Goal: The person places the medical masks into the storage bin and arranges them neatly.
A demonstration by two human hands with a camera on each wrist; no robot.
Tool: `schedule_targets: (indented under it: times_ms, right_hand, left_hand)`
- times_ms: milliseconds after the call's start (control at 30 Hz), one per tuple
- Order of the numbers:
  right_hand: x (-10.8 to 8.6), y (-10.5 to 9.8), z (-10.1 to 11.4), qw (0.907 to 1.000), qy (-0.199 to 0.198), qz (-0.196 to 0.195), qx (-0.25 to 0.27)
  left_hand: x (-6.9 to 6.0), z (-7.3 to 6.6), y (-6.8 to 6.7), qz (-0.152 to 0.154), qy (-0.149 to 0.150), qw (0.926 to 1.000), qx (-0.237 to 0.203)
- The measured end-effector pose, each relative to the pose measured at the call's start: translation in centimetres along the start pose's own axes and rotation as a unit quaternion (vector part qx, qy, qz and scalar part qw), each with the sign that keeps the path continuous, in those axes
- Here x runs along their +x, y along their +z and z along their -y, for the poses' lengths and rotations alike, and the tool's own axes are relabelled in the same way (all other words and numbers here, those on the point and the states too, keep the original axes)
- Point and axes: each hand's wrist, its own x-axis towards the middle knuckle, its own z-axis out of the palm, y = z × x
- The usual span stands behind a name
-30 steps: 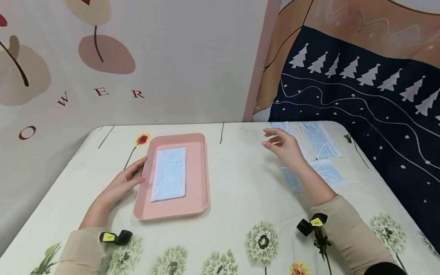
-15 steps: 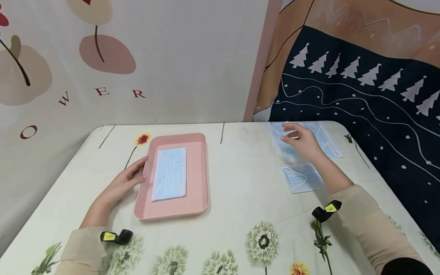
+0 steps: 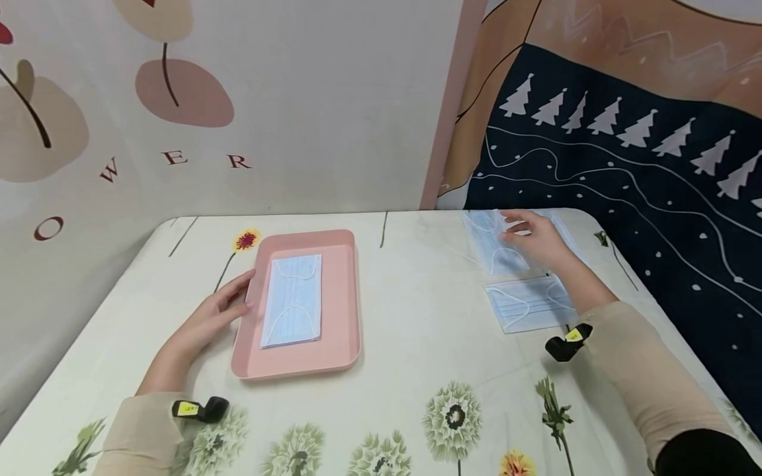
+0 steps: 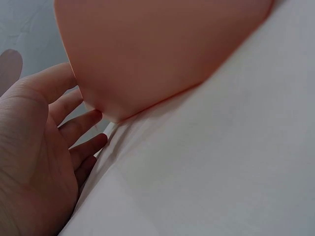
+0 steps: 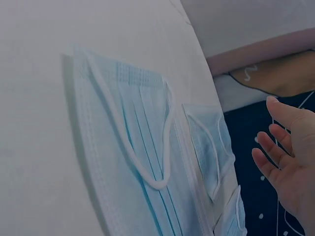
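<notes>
My left hand (image 3: 211, 317) touches the left side of a pink tray (image 3: 342, 304), its fairly straight fingertips against the outer wall (image 4: 162, 49). A light blue pleated face mask (image 3: 292, 301) lies lengthwise in the tray; whether more lie under it I cannot tell. My right hand (image 3: 538, 241), fingers loosely bent and holding nothing, hovers over the back right masks. Below it are a back left mask (image 3: 485, 238) and a back right mask (image 3: 562, 221), partly hidden by the hand. A third, sideways mask (image 3: 518, 311) lies in front. White ear loops show on a large, near mask (image 5: 142, 147).
A white flower-printed cloth (image 3: 417, 297) covers the table. Behind it stands a pale printed wall covering (image 3: 333, 132). Dark tree-patterned fabric (image 3: 655, 178) borders the right edge.
My right hand has moved right and slightly back, from left of the loose masks to above them. The left hand, tray and masks stay where they were.
</notes>
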Motion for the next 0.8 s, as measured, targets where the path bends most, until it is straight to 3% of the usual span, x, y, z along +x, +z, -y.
schedule_targets:
  times_ms: [267, 800]
  right_hand:
    - [0.7, -0.4, -0.9, 0.9998, -0.006, 0.019, -0.008]
    - [2.0, -0.2, -3.6, 0.9955, 0.058, 0.062, -0.041]
  left_hand:
    - [0.0, 0.0, 0.0, -0.001, 0.008, 1.0, -0.002]
    - [0.0, 0.2, 0.0, -0.002, 0.015, 0.9999, -0.007]
